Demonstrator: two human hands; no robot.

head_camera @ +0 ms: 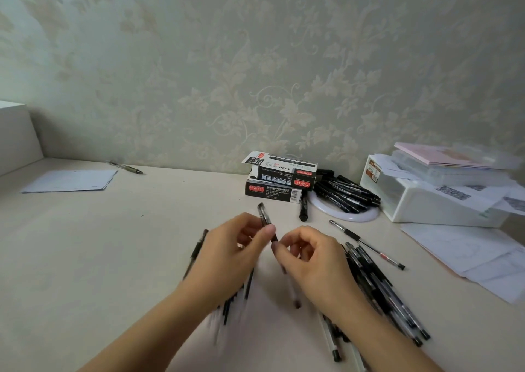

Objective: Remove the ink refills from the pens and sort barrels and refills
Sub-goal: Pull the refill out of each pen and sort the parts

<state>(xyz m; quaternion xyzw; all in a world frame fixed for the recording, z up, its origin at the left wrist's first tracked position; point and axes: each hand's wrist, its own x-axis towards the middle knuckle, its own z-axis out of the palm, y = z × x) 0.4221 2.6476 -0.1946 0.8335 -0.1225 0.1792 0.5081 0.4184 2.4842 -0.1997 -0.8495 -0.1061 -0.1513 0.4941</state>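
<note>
My left hand point(235, 253) pinches a black pen point(264, 216) near its upper end, clip pointing up and away. My right hand point(311, 253) pinches the same pen lower down, just below the left thumb. Both hands hover above the desk's middle. A clear refill or barrel point(292, 290) lies on the desk between my wrists. A pile of black-and-clear pens point(377, 283) lies to the right of my right hand. Another bunch of dark pen parts point(238, 295) lies under my left wrist, blurred and partly hidden.
Two stacked black pen boxes point(279, 181) stand at the back centre, with a heap of black markers point(345, 191) on a white ring. A white bin point(426, 201) and loose papers point(477, 255) fill the right side. A sheet of paper point(71, 180) and a green pen point(126, 167) lie far left.
</note>
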